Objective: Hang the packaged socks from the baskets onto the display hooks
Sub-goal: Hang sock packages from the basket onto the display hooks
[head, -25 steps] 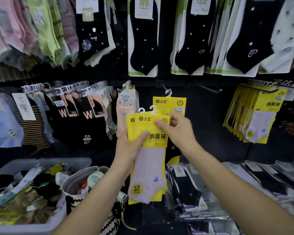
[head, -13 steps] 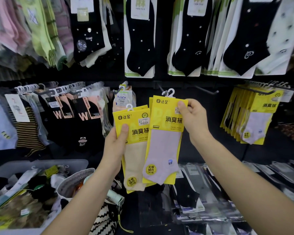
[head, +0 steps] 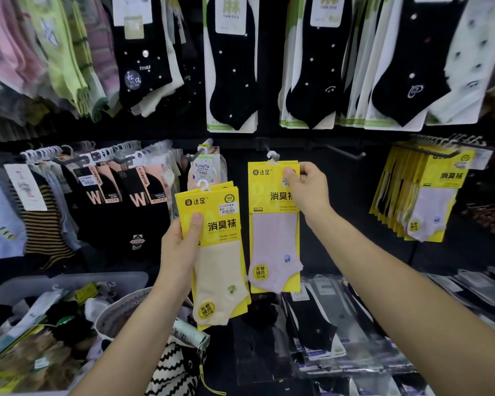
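At the lower left sits a grey plastic bin [head: 77, 278], translucent and cut off by the frame edge. It holds a jumble of packaged socks: black, white and brownish pairs, with yellow-green cards among them. Just beside it is a round woven basket [head: 117, 308] with a pale rim. Our left forearm crosses it, so its contents are hard to make out. A pale rolled item [head: 190, 334] lies at its near edge, above black-and-white zigzag fabric.

Our left hand [head: 180, 247] grips a cream sock pack [head: 220, 270] in front of the rack. The thumb lies across the glossy yellow card and the fingers are curled behind it. A second yellow edge shows behind, so we may be holding more than one.

Our right hand [head: 309, 190] pinches the top corner of a lilac sock pack [head: 272, 241], raised against the dark back panel. Its white plastic hanger [head: 272, 156] sits close to a peg, but we cannot tell whether it is hooked on. A bare metal display hook [head: 343, 151] juts out to the right.

Further right hangs a dense row of matching yellow packs [head: 429, 201]. Black ankle socks [head: 232, 67] on white cards hang above, their tops cut off. Clear-wrapped dark socks [head: 317, 330] lie flat at the lower right, blurred.
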Demonstrator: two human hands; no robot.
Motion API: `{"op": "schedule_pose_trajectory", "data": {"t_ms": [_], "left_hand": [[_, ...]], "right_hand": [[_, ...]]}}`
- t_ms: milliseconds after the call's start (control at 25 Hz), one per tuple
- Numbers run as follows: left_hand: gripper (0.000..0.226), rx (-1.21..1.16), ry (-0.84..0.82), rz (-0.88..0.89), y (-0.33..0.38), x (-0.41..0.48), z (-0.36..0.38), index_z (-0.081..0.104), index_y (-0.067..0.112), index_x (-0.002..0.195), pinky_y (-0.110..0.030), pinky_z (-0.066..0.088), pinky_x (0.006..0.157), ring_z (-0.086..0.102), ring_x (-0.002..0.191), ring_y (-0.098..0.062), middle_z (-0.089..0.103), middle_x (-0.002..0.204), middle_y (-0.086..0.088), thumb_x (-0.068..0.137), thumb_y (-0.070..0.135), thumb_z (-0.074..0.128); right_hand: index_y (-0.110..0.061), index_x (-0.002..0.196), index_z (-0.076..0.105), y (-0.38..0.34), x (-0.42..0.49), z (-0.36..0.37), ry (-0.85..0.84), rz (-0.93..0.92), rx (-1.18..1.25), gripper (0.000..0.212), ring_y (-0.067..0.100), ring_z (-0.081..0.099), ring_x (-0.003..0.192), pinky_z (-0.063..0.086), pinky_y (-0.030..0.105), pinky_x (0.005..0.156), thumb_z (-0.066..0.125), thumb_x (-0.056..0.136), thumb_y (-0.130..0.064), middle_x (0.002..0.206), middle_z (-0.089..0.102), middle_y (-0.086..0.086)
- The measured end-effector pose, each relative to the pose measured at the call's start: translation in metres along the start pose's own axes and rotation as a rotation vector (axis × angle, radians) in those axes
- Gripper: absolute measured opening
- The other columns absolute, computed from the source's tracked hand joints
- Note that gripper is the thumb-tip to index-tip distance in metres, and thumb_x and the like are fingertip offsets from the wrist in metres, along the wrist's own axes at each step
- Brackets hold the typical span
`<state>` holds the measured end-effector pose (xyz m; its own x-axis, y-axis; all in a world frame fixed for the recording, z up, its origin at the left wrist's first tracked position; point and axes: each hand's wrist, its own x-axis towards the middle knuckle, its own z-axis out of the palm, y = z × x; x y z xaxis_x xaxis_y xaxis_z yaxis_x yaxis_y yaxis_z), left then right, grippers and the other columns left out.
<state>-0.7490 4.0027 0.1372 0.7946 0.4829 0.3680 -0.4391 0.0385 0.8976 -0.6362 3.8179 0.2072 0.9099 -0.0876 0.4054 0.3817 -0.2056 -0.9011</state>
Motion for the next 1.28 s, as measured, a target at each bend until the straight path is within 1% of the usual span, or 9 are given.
{"op": "schedule_pose_trajectory", "data": {"t_ms": [160, 280, 440, 600, 720, 840, 960, 1080, 1280], "left_hand": [[0.008, 0.001, 0.016, 0.009, 0.004, 0.0, 0.002, 0.064, 0.023, 0.09, -0.019, 0.054, 0.059, 0.071, 0.077, -0.01, 0.075, 0.083, 0.008, 0.089, 0.028, 0.057], [0.006, -0.019, -0.021, 0.021, 0.004, -0.004, 0.011, 0.065, 0.024, 0.09, -0.026, 0.057, 0.064, 0.072, 0.081, -0.016, 0.075, 0.087, 0.004, 0.085, 0.024, 0.063], [0.01, -0.008, -0.09, 0.037, -0.001, -0.013, 0.034, 0.07, 0.029, 0.083, -0.027, 0.057, 0.065, 0.072, 0.081, -0.017, 0.075, 0.087, 0.003, 0.083, 0.019, 0.067], [0.012, -0.043, -0.154, 0.015, -0.005, -0.02, 0.058, 0.072, 0.025, 0.085, -0.029, 0.057, 0.065, 0.072, 0.079, -0.019, 0.075, 0.087, -0.001, 0.083, 0.014, 0.067], [0.018, -0.016, -0.161, -0.01, -0.006, -0.021, 0.067, 0.068, 0.011, 0.099, -0.038, 0.058, 0.072, 0.071, 0.084, -0.025, 0.074, 0.092, -0.008, 0.082, 0.015, 0.068], [0.025, 0.001, -0.173, -0.03, -0.006, -0.019, 0.071, 0.064, 0.007, 0.104, -0.043, 0.057, 0.078, 0.07, 0.089, -0.026, 0.073, 0.098, -0.011, 0.082, 0.018, 0.068], [0.009, -0.052, -0.147, -0.033, -0.002, -0.015, 0.069, 0.066, 0.017, 0.095, -0.028, 0.057, 0.066, 0.071, 0.084, -0.019, 0.075, 0.089, 0.0, 0.086, 0.016, 0.064], [0.011, -0.044, -0.092, 0.011, -0.002, -0.01, 0.055, 0.066, 0.021, 0.09, -0.016, 0.053, 0.06, 0.071, 0.077, -0.008, 0.074, 0.082, 0.01, 0.09, 0.012, 0.06], [0.009, 0.052, 0.028, -0.002, -0.008, 0.003, 0.021, 0.068, 0.019, 0.095, -0.016, 0.054, 0.065, 0.07, 0.081, -0.006, 0.073, 0.091, 0.006, 0.087, 0.021, 0.063]], "right_hand": [[-0.022, 0.096, 0.053, 0.006, 0.003, 0.002, 0.066, 0.041, 0.006, 0.012, 0.014, 0.064, 0.086, 0.054, 0.037, 0.078, 0.058, 0.09, -0.031, 0.092, 0.066, -0.003], [-0.023, 0.097, 0.05, 0.012, -0.014, -0.005, 0.213, -0.087, 0.024, 0.012, 0.012, 0.058, 0.089, 0.05, 0.029, 0.08, 0.059, 0.089, -0.026, 0.089, 0.057, -0.009], [-0.021, 0.08, 0.059, 0.002, -0.042, -0.007, -0.025, -0.259, 0.064, 0.016, 0.009, 0.054, 0.075, 0.045, 0.024, 0.067, 0.057, 0.091, -0.032, 0.079, 0.059, -0.006], [-0.027, 0.072, 0.062, -0.008, -0.049, -0.013, -0.161, -0.316, -0.156, 0.016, 0.0, 0.05, 0.07, 0.037, 0.011, 0.064, 0.061, 0.088, -0.031, 0.081, 0.055, -0.01], [-0.032, 0.073, 0.063, -0.004, -0.049, -0.021, -0.205, -0.266, -0.222, 0.014, 0.0, 0.049, 0.075, 0.04, 0.019, 0.07, 0.065, 0.085, -0.026, 0.093, 0.054, -0.007], [-0.031, 0.067, 0.061, -0.011, -0.039, -0.027, -0.155, -0.194, -0.087, 0.022, 0.013, 0.054, 0.077, 0.046, 0.031, 0.074, 0.065, 0.085, -0.018, 0.089, 0.061, 0.0], [-0.029, 0.064, 0.061, -0.023, -0.023, -0.028, -0.093, -0.118, -0.01, 0.027, 0.011, 0.056, 0.072, 0.047, 0.03, 0.069, 0.061, 0.087, -0.014, 0.072, 0.062, -0.006], [-0.029, 0.066, 0.062, -0.032, -0.012, -0.021, -0.11, -0.117, -0.041, 0.025, 0.01, 0.058, 0.07, 0.051, 0.03, 0.068, 0.061, 0.087, -0.015, 0.07, 0.063, -0.008], [-0.028, 0.068, 0.063, -0.044, 0.006, -0.011, -0.077, -0.117, 0.009, 0.024, 0.016, 0.063, 0.079, 0.055, 0.042, 0.082, 0.06, 0.088, -0.014, 0.077, 0.066, -0.004]]}}
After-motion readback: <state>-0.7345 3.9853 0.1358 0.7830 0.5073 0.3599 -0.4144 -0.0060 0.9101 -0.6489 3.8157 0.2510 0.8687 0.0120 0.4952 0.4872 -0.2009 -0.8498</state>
